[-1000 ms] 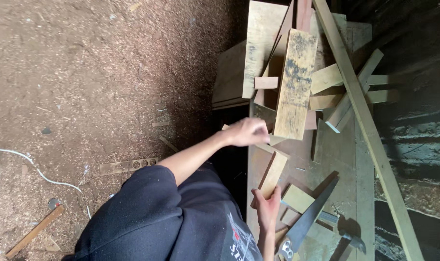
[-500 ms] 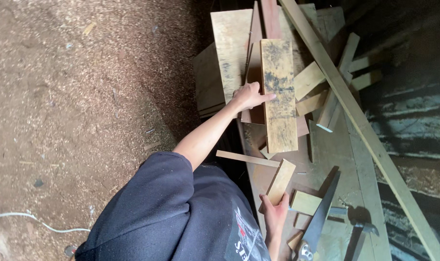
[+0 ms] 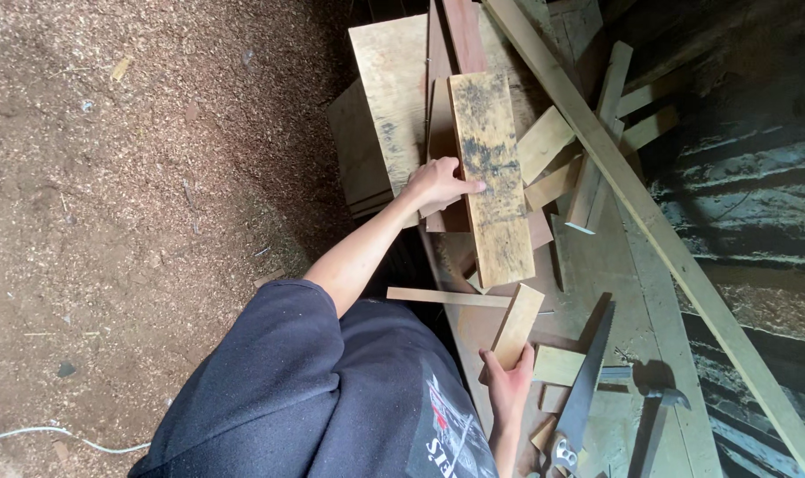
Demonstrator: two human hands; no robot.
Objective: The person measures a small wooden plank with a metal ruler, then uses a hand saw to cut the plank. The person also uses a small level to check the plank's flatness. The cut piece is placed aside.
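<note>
Two holds: your left hand (image 3: pixel 438 181) grips the long stained weathered plank (image 3: pixel 493 177), your right hand (image 3: pixel 508 389) clasps a short pale wood offcut (image 3: pixel 517 326); the plank could slide onto the grey-bladed handsaw (image 3: pixel 586 381).

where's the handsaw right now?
Head view, lower right: the handsaw lies on the workbench, beside the hammer and near the hand holding a small wood block.

My yellowish rectangular wooden plank (image 3: pixel 493 177) carries black mottled stains; my small wooden offcut (image 3: pixel 517 326) is plain tan. My short-sleeved cotton shirt (image 3: pixel 331 398) is navy.
</note>
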